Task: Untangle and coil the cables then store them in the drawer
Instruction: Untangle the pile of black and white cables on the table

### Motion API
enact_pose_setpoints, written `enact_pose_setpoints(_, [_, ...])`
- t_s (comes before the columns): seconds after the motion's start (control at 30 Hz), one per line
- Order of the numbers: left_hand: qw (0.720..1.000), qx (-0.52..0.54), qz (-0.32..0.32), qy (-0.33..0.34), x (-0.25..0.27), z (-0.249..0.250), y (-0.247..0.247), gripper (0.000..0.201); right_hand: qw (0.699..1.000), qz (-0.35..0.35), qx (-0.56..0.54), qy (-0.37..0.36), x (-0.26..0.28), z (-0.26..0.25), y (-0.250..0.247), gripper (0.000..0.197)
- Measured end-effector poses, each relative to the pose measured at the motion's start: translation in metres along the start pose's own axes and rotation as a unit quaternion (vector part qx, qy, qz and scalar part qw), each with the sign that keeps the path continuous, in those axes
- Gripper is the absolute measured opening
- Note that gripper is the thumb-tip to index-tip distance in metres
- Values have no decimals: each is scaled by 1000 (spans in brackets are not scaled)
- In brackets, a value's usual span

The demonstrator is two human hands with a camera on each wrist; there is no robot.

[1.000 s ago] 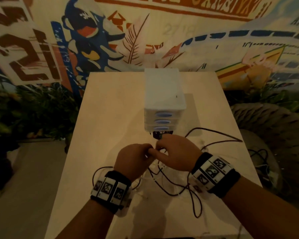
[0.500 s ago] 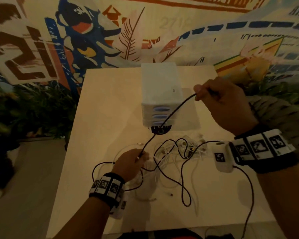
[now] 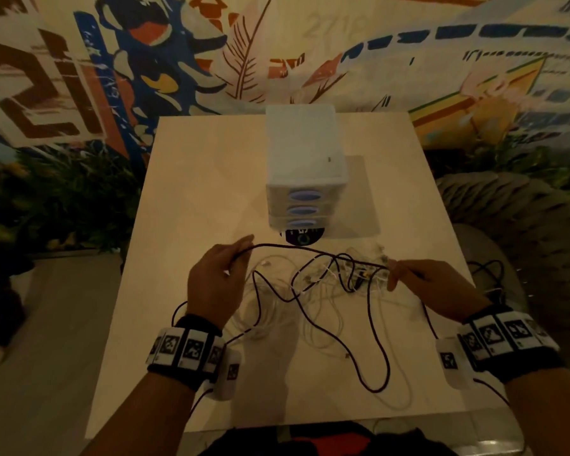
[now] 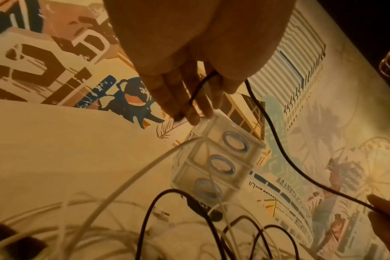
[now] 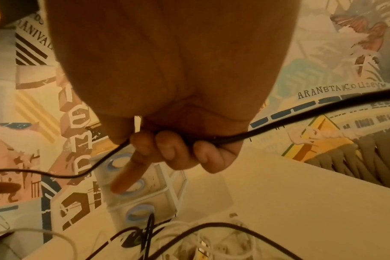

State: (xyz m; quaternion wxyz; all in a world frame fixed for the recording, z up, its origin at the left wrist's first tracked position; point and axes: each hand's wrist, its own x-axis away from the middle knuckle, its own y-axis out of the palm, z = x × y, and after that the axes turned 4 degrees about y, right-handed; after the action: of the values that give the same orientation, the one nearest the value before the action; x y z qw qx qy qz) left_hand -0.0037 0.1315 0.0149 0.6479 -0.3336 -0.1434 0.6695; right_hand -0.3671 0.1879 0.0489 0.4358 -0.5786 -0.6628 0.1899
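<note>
A pale rectangular table stood against a painted mural wall. On it sat a translucent three-drawer unit, its blue oval handles facing the near edge, with a dark round sticker or disc at its foot. In front of it sprawled a tangle of white cables and a black cable, looped across each other over the tabletop's near half.
</note>
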Motion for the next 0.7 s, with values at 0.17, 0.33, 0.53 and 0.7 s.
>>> enact_pose_setpoints(0.17, [999, 36, 25, -14, -8, 6, -13, 32, 999, -8, 40, -3, 0, 6, 3, 47])
enact_pose_setpoints(0.33, [1000, 3, 3, -19, -10, 5, -16, 31, 999, -9, 40, 7, -4, 7, -22, 71])
enact_pose_setpoints(0.53, [998, -16, -59, -23, -7, 4, -18, 15, 999, -2, -3, -49, 7, -8, -22, 38])
enact_pose_setpoints(0.7, [994, 50, -96, 1, -7, 14, -18, 40, 986, 113, -26, -119, -4, -15, -24, 41])
